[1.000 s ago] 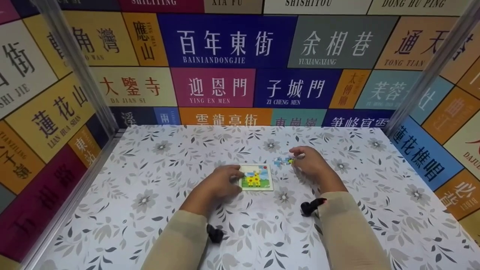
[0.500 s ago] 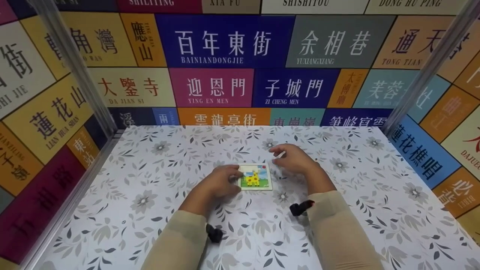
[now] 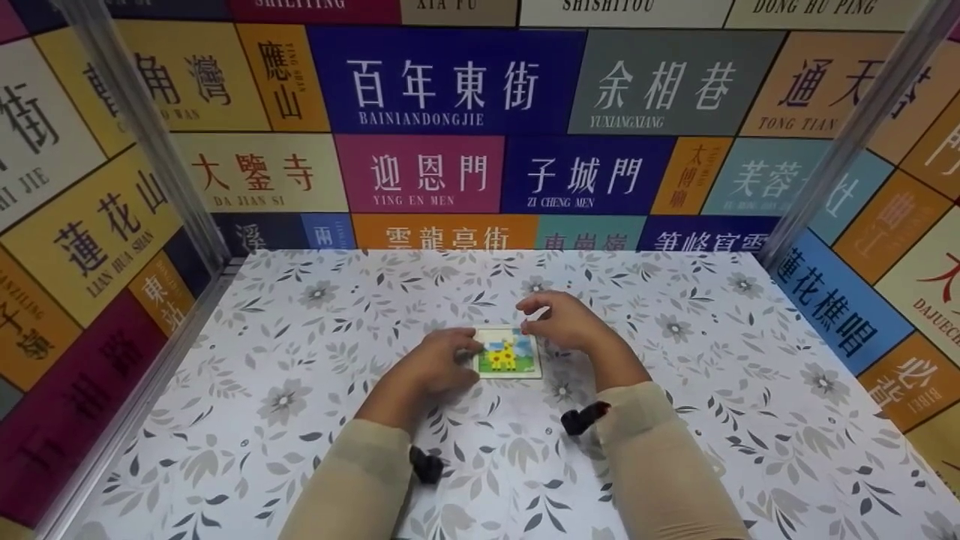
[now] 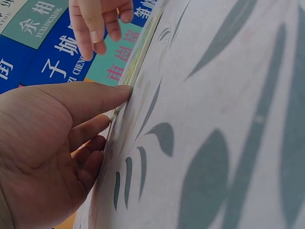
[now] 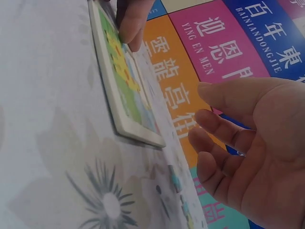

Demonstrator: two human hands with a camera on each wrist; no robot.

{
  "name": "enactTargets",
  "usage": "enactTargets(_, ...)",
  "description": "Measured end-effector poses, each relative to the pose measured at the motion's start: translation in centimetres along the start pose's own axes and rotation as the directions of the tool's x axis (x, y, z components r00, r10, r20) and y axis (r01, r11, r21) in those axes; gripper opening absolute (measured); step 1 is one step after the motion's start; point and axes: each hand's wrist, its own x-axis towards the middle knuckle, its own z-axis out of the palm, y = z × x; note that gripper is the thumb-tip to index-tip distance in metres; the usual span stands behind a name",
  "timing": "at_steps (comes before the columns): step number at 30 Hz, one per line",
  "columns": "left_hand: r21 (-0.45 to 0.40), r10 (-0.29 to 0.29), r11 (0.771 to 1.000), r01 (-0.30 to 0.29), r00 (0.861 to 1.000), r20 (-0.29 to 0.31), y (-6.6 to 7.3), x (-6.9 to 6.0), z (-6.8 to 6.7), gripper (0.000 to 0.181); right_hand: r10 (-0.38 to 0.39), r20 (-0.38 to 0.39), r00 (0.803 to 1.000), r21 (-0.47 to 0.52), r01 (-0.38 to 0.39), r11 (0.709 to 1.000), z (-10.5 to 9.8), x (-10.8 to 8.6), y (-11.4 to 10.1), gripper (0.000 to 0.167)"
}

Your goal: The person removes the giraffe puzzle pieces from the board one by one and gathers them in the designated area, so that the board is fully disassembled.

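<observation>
A sign-covered side wall [image 3: 79, 247] and a clear post [image 3: 159, 150] bound the scene at left, the wall cut off by the frame. Next comes the left sleeve [image 3: 349, 472], with a black device [image 3: 427, 465] at the cuff. The left hand [image 3: 433, 364] grips the left side of the puzzle board [image 3: 504, 357], its thumb at the near left corner and its other fingers bent over the far left part, covering that edge in the head view.

The board, pale-framed with a yellow giraffe, lies flat mid-scene on the flower-patterned tabletop [image 3: 214, 405]; the left wrist view shows it only as a thin edge.

The right hand [image 3: 574, 322] hangs over the board's far right corner, partly hiding it. Its fingers are loosely bent, thumb and forefinger apart, with nothing visible between them. It also blocks the head view of some small blue and yellow pieces [image 5: 175, 180] far right of the board; the right wrist view shows them edge-on, too foreshortened to count. Farther right are the right sleeve [image 3: 667, 457], another black gadget [image 3: 585, 418] at its cuff, and a second post [image 3: 842, 142].
</observation>
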Motion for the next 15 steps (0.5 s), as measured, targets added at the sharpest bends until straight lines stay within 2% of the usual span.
enactTargets(4,-0.009,-0.016,1.0,0.016,1.0,0.003,0.0,-0.1,0.0,0.054,-0.005,0.007,1.0,-0.002,0.005,1.0,0.6,0.1,0.5,0.042)
enactTargets(11,0.021,0.043,0.999,-0.043,0.999,0.006,-0.1,-0.1,0.0,0.052,0.07,0.041,0.997,-0.044,-0.068,0.997,1.7,0.4,0.4,0.043)
enactTargets(15,0.018,0.043,0.999,-0.043,0.999,0.008,-0.2,0.0,-0.1,0.051,0.052,0.061,0.997,-0.079,-0.047,0.996,1.9,0.7,0.5,0.041)
